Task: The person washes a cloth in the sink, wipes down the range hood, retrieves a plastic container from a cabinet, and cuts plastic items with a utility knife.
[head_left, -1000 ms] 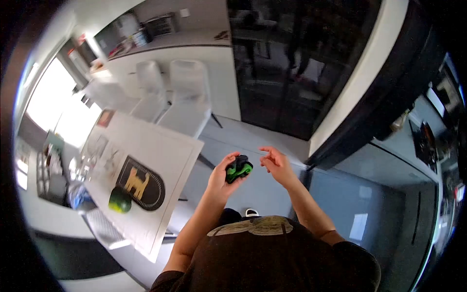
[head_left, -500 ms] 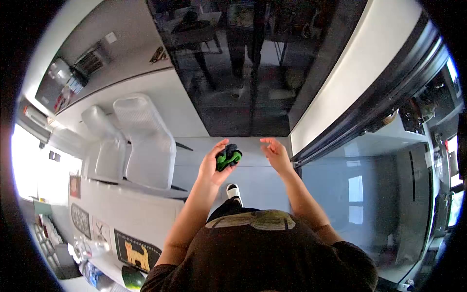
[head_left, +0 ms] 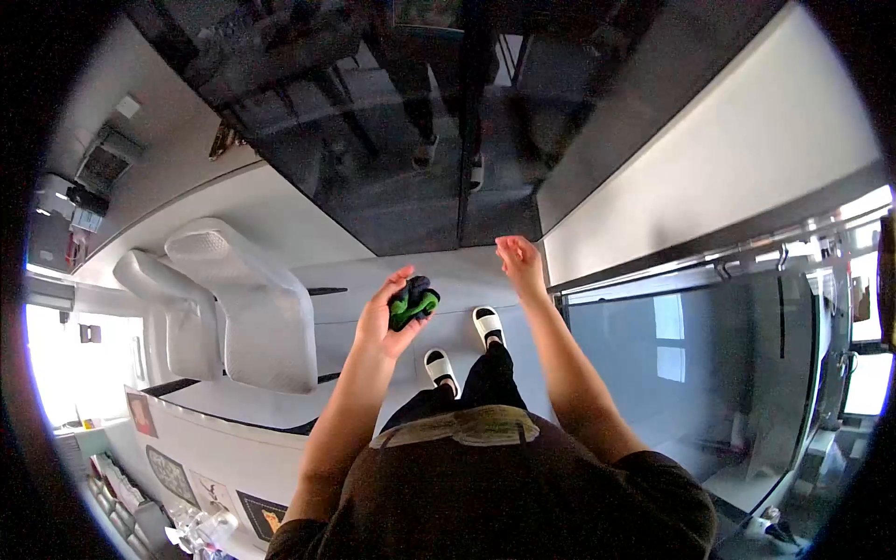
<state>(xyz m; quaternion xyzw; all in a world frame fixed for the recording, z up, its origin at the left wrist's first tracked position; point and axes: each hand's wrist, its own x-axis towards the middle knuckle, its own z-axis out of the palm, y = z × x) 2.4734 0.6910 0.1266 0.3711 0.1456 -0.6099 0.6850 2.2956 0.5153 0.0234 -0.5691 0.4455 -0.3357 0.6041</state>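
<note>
A crumpled black and green cloth-like bundle [head_left: 413, 303] rests in my left hand [head_left: 381, 322], whose thumb and fingers curve round its left side and underside. My right hand [head_left: 522, 263] is raised to the right of the bundle, apart from it. Its fingers are bent inward, and whether anything lies between them is hard to see. Both hands are above the grey floor [head_left: 350, 275], in front of the glossy dark cabinet [head_left: 373, 187].
Two white chairs [head_left: 266, 317] stand at the left, beside a white table [head_left: 233, 443] with placemats. My feet in white slippers [head_left: 487, 323] are below the hands. A white wall [head_left: 709, 159] and a glass panel [head_left: 691, 355] are at the right.
The view has turned toward the dark cabinet; the table has slid to the lower left. Both slippers now show. The bundle stays in my left hand, and my right hand's fingers are more curled.
</note>
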